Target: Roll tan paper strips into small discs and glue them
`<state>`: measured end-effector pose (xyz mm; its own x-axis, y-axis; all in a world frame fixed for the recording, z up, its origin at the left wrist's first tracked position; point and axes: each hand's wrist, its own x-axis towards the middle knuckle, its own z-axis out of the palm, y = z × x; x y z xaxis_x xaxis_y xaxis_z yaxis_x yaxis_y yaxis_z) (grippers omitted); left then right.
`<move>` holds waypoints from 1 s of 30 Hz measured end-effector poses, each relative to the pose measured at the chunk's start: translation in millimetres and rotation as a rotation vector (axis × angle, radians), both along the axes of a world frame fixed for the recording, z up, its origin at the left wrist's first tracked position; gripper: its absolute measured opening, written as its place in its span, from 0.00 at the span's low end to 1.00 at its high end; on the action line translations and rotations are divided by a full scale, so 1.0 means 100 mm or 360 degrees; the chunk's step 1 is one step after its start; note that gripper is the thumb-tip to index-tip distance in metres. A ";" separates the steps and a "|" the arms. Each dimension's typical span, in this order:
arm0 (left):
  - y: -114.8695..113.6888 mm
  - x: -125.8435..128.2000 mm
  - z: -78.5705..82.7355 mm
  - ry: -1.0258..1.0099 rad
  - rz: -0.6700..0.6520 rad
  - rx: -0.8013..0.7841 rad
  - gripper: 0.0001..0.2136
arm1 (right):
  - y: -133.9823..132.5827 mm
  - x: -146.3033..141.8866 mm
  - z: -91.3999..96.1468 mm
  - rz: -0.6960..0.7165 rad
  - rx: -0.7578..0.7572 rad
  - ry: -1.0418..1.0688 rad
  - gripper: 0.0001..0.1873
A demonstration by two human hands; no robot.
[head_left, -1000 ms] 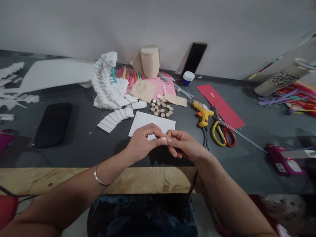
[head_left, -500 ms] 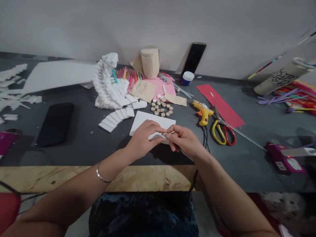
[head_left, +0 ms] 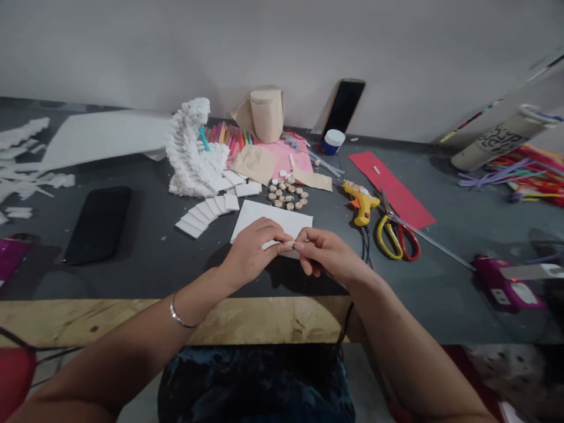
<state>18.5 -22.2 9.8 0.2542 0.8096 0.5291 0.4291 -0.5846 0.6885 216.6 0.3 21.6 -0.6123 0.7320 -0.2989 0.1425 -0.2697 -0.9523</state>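
Note:
A small beige paper roll [head_left: 289,244] is pinched at its two ends, its shape partly covered by fingertips. My left hand [head_left: 253,249] grips one side with thumb and forefinger, while my right hand [head_left: 326,254] closes on the other side. Both are over the near edge of a white board [head_left: 282,218] lying on the dark table. Just beyond that board sit several small beige rolled discs [head_left: 289,205], similar in colour to the held piece. Strips of brown paper [head_left: 312,179] lie behind them.
To the right are a yellow glue gun [head_left: 363,202], scissors [head_left: 399,235] and red paper [head_left: 392,188]. On the left are white foam tiles [head_left: 194,218], a white fluffy model [head_left: 189,153] and a black phone [head_left: 99,223]. Another phone [head_left: 344,106] leans on the wall.
Both hands stay pinched together above the board's near edge. The fingertips have shifted slightly down and left, and more of the beige piece shows between them.

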 end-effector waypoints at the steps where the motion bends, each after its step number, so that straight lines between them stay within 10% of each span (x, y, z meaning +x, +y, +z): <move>1: 0.00 0.01 0.01 -0.0071 -0.0012 -0.0088 0.04 | 0.00 0.01 0.01 0.0010 -0.0030 0.0026 0.15; 14: -0.01 0.10 -0.02 -0.0540 -0.0083 -0.0416 0.07 | 0.01 0.01 -0.03 0.0134 -0.0214 0.0216 0.15; 25: -0.01 0.02 -0.05 0.0354 -0.0098 0.0140 0.05 | -0.02 -0.03 -0.06 -0.0042 0.0145 -0.0177 0.12; 30: -0.03 0.03 -0.03 0.0204 -0.0029 0.0069 0.04 | -0.01 -0.02 -0.05 -0.0030 0.0090 -0.0156 0.14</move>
